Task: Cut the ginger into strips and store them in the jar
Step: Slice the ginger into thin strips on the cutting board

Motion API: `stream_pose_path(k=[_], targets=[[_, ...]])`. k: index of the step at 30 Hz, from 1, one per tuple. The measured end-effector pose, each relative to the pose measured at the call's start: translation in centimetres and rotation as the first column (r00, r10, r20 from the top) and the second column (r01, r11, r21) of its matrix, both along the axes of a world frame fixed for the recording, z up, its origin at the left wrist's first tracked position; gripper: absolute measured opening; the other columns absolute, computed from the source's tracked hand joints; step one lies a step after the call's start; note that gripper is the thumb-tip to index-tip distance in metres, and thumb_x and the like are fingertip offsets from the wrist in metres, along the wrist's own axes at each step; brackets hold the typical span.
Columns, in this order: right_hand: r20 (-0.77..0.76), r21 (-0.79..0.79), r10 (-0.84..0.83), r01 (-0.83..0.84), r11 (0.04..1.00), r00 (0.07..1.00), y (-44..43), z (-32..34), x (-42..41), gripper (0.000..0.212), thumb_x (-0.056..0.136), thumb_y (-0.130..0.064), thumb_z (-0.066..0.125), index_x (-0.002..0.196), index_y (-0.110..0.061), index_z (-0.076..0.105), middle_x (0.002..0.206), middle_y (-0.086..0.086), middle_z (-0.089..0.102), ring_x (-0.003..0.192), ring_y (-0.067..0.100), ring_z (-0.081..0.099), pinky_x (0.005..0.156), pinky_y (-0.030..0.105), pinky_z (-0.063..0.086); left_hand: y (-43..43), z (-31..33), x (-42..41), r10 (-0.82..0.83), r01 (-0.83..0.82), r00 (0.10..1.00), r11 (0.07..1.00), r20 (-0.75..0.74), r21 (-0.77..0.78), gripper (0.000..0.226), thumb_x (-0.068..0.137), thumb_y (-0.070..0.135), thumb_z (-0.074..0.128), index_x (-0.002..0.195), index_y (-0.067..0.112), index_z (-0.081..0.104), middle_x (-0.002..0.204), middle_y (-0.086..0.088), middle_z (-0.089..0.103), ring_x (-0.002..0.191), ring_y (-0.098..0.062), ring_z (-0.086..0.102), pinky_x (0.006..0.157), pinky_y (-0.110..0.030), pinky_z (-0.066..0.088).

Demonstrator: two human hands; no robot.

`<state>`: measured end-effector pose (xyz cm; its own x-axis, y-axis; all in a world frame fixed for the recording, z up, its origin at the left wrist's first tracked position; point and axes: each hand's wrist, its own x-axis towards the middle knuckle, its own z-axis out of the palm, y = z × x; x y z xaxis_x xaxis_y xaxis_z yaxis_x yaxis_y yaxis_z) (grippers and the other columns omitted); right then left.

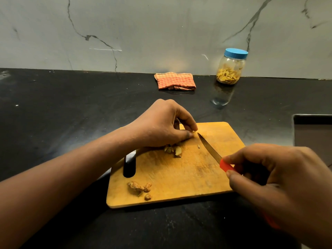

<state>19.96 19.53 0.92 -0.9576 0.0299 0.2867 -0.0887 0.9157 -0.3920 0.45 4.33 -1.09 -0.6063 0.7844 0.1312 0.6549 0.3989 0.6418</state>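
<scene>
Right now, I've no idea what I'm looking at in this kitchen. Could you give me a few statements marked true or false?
The jar has its blue lid on. True.
The jar is empty. False: it holds yellow ginger strips.
The right hand holds a red-handled knife. True.
The checked cloth lies on the cutting board. False: it lies on the counter by the wall.
The left hand pinches a ginger piece on the board. True.

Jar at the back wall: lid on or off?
On. The blue lid sits squarely on the upright jar, covering its mouth; ginger strips fill the bottom. Whether it's screwed tight cannot be told.
</scene>
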Motion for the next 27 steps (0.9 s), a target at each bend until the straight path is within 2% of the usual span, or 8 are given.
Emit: stream_pose_path(k=[5, 11, 14, 17, 22, 27], targets=[[-0.023, -0.03, -0.012, 0.011, 0.999, 1.0, 0.0, 0.1, 0.0, 0.013, 0.07, -0.037, 0.067, 0.082, -0.036, 0.072, 0.062, -0.015, 0.06, 0.06, 0.002, 0.06, 0.046, 0.014, 0.042, 0.0, 0.0, 0.0, -0.013, 0.013, 1.0, 1.0, 0.011, -0.003, 0.018, 0.086, 0.02, 0.074, 0.103, 0.026, 0.078, 0.087, 0.013, 0.072, 0.082, -0.012, 0.067, 0.061, -0.015, 0.054], [-0.043, -0.041, -0.02, 0.018, 0.999, 0.999, -0.4, -0.1, -0.6, 0.01, 0.071, -0.037, 0.067, 0.08, -0.035, 0.072, 0.059, -0.011, 0.06, 0.059, 0.003, 0.06, 0.047, 0.013, 0.041, 0.0, 0.1, 0.0, -0.011, 0.012, 1.0, 0.999, 0.024, -0.03, 0.015, 0.084, 0.028, 0.076, 0.099, 0.027, 0.078, 0.085, 0.012, 0.071, 0.083, -0.011, 0.067, 0.067, -0.024, 0.057], [-0.022, -0.06, -0.01, 0.009, 0.998, 1.0, -0.7, -0.3, -0.8, 0.008, 0.075, -0.039, 0.068, 0.08, -0.034, 0.073, 0.059, -0.01, 0.061, 0.062, 0.004, 0.06, 0.05, 0.017, 0.044, -0.1, 0.1, 0.0, -0.001, 0.002, 1.0, 1.0, 0.027, -0.022, 0.014, 0.081, 0.031, 0.078, 0.094, 0.025, 0.078, 0.081, 0.011, 0.071, 0.079, -0.005, 0.066, 0.064, -0.016, 0.056], [-0.024, -0.067, -0.01, 0.008, 0.998, 1.0, -0.8, -0.2, -0.9, 0.009, 0.071, -0.036, 0.068, 0.078, -0.033, 0.073, 0.057, -0.009, 0.061, 0.061, 0.004, 0.06, 0.051, 0.018, 0.044, -0.3, 0.3, -0.2, 0.003, -0.003, 1.0, 0.999, 0.018, -0.032, 0.017, 0.076, 0.034, 0.08, 0.09, 0.024, 0.079, 0.077, 0.011, 0.07, 0.076, -0.002, 0.065, 0.061, -0.012, 0.053], [-0.016, -0.064, 0.01, -0.011, 0.998, 1.0, -1.1, -0.2, -1.2, 0.009, 0.071, -0.035, 0.067, 0.078, -0.032, 0.073, 0.057, -0.009, 0.06, 0.062, 0.003, 0.059, 0.048, 0.009, 0.04, -0.5, 0.5, -0.5, 0.001, 0.001, 1.0, 0.999, 0.031, -0.051, 0.014, 0.076, 0.034, 0.08, 0.087, 0.027, 0.078, 0.077, 0.013, 0.07, 0.078, -0.002, 0.065, 0.063, -0.018, 0.056], [-0.021, -0.065, 0.03, -0.031, 0.997, 0.999, -1.2, 0.0, -0.9, 0.013, 0.072, -0.035, 0.067, 0.082, -0.032, 0.074, 0.056, -0.011, 0.059, 0.062, 0.002, 0.06, 0.048, 0.011, 0.043, -0.6, 0.7, -0.7, -0.022, 0.026, 0.999, 0.996, 0.044, -0.09, 0.015, 0.077, 0.033, 0.079, 0.092, 0.028, 0.079, 0.082, 0.013, 0.072, 0.08, -0.003, 0.065, 0.066, -0.022, 0.057]])
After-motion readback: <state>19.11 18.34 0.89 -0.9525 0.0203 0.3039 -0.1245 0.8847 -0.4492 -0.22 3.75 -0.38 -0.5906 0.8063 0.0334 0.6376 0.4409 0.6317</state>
